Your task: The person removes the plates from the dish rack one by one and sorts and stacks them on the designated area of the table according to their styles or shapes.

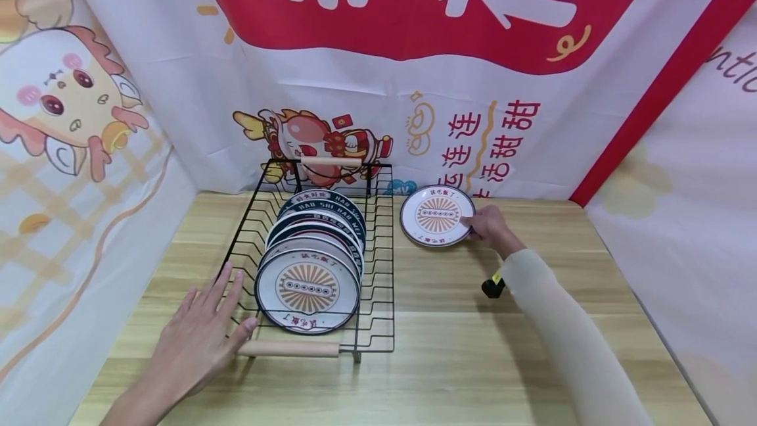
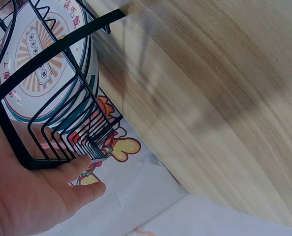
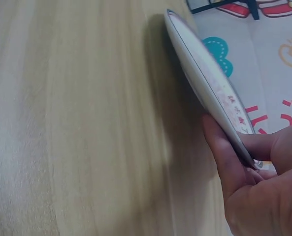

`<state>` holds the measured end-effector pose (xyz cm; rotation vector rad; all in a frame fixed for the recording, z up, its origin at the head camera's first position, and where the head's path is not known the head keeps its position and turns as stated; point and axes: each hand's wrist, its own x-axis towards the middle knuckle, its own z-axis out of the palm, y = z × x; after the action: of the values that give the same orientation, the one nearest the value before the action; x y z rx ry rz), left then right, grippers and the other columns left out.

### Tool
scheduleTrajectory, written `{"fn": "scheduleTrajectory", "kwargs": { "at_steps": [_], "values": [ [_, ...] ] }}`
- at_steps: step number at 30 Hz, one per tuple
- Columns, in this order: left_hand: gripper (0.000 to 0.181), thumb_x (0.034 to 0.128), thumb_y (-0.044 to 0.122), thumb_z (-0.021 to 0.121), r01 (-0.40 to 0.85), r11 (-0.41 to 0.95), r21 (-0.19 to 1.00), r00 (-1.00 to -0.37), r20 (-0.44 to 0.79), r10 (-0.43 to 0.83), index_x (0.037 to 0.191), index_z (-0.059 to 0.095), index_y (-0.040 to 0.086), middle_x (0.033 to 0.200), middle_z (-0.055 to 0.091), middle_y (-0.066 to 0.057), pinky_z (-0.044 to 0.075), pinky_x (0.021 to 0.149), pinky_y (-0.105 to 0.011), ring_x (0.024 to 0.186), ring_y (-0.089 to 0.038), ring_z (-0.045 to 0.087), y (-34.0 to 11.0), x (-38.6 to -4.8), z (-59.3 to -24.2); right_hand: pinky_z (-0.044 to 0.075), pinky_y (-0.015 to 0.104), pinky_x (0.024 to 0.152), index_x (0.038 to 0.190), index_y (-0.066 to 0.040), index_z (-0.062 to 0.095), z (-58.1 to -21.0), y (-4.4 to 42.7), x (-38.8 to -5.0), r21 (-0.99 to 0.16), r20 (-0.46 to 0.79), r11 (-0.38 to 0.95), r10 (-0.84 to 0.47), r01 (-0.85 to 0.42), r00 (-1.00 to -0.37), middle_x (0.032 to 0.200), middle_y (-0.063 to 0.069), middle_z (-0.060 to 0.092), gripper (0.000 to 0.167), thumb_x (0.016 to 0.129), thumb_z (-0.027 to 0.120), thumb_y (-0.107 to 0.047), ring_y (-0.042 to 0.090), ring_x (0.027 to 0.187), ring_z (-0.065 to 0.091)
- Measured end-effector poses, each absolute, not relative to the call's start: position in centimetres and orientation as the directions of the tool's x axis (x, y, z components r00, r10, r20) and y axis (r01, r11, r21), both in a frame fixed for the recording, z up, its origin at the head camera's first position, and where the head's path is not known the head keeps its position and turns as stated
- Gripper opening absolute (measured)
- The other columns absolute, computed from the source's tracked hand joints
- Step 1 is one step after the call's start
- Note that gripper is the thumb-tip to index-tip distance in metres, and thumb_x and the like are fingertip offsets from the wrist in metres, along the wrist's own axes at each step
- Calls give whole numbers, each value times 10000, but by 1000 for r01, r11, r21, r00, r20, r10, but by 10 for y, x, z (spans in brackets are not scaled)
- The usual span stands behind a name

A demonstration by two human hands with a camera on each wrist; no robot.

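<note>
Pinching the right edge of a round white plate with a dark rim and an orange sunburst print (image 1: pixel 437 215) in the right hand (image 1: pixel 489 225), thumb on the printed face and fingers underneath, probably to keep the whole disc steady from one edge. Held tilted over the pale wood-grain surface (image 1: pixel 449 360), just beside the right side of a black wire rack with pale wooden handles (image 1: pixel 393 294); cannot tell whether touching the surface at the lower edge. Resting the left hand (image 1: pixel 198 334) against the near left corner of the rack, fingers straight and spread, grasping nothing, perhaps to steady the light frame. Containing, within the rack, a close row of round plates with white and dark navy bands (image 1: pixel 310 261), stood on edge one behind another, with a matching sunburst face at the front and dark lettered rims toward the back; presumably set this way to be kept upright by the bent wires, and overlapping too tightly for a sure count
</note>
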<state>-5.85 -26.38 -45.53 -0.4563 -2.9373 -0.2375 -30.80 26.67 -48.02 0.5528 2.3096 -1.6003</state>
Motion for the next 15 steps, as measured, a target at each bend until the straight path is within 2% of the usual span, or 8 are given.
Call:
{"fn": "scheduleTrajectory", "kwargs": {
  "at_steps": [3,7,12,15],
  "values": [
    [829,1084,490,525,309,942,132,-942,177,284,1683,194,21,1750,145,-238,-210,1251,-315,1474,-556,350,-264,-59,-456,646,302,630,1114,111,673,-484,265,-309,-788,-408,413,205,457,-889,744,87,693,217,982,733,-50,148,571,671],
    [830,1081,472,542,304,943,134,-944,173,280,1683,191,20,1749,144,-241,-210,1251,-314,1479,-557,343,-263,-60,-456,642,303,597,983,72,685,-490,266,-312,-717,-380,526,255,457,-889,684,92,698,220,938,807,-105,157,526,682],
    [826,1084,483,529,307,942,139,-944,174,282,1679,202,12,1735,181,-260,-215,1244,-298,1476,-559,346,-263,-59,-456,627,281,576,910,11,656,-498,268,-314,-673,-375,570,286,471,-882,666,75,689,260,905,856,-155,152,520,682],
    [824,1092,497,506,312,942,127,-941,178,287,1681,191,15,1747,147,-243,-216,1245,-298,1477,-558,342,-264,-60,-457,594,251,543,879,-9,656,-501,270,-313,-649,-354,606,293,459,-888,647,67,689,284,897,869,-196,140,509,674]
  ]
}}
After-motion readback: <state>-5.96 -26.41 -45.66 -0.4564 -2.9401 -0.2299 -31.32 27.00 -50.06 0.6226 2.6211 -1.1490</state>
